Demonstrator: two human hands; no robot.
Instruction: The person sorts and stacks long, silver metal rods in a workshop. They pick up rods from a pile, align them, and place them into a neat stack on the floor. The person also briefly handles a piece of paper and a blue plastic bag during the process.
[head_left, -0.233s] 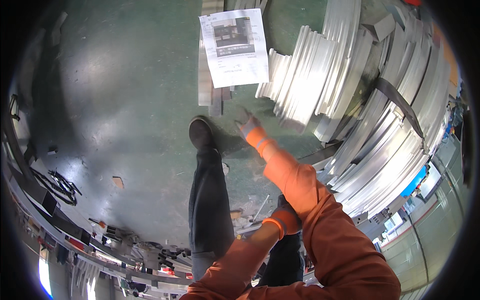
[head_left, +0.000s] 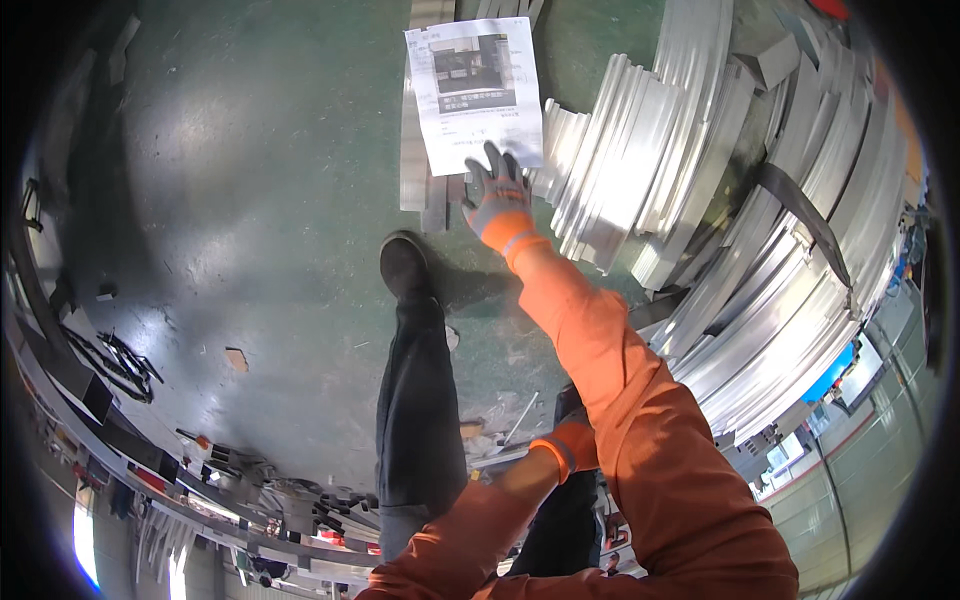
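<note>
My right hand (head_left: 499,200), in a grey and orange glove, reaches out with its fingers spread. Its fingertips overlap the lower edge of a white printed sheet (head_left: 450,148); whether they touch it I cannot tell. The sheet carries a dark picture and lies over flat grey metal strips (head_left: 433,205). My left hand (head_left: 574,442), in an orange glove, is by my bent right knee, its fingers hidden behind my right sleeve.
Stacked silvery metal profiles (head_left: 610,160) lie right of the sheet, with a larger bundle (head_left: 760,330) beyond, crossed by a dark strap (head_left: 805,212). My shoe (head_left: 405,262) stands on the green floor (head_left: 270,200). Black cables (head_left: 118,368) and scrap lie at the left.
My right hand has moved forward from above the floor to the sheet's lower edge, its fingers now spread. The left hand stays by the knee.
</note>
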